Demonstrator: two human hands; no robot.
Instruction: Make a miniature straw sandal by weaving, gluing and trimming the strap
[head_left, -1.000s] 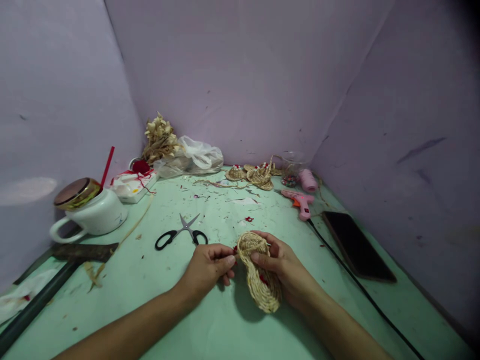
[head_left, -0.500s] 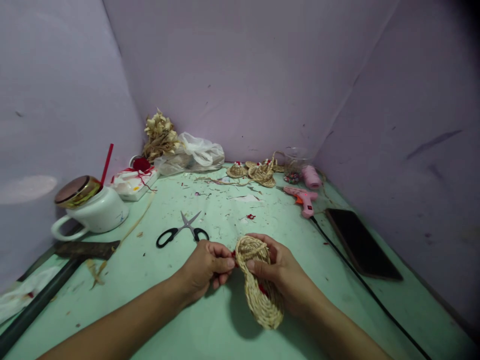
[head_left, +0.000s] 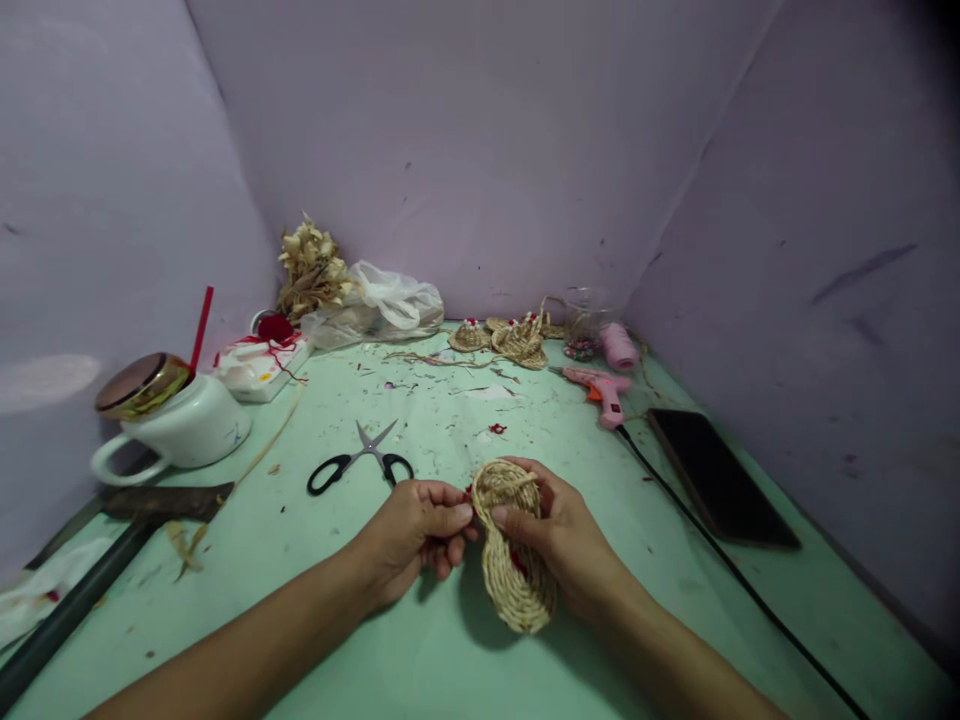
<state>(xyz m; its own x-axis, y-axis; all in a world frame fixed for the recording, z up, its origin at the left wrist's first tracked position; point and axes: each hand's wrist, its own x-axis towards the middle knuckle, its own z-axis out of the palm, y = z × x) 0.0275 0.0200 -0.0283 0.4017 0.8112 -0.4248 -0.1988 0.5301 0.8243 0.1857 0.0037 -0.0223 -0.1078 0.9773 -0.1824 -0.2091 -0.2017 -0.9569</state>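
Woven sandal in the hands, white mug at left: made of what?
Woven sandal: looks like braided straw or jute cord, matte tan; coiled plaits show. Mug: probably glazed ceramic, glossy white with highlights. Its lid: seemingly metal, shiny gold-bronze.

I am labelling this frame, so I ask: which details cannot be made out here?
Head view only.
Red bit beside the left hand: mostly hidden by its fingers.
Woven slipper: far side covered by the right hand.
Clear jar contents: too small.
Dark bar: cut off by the left edge.
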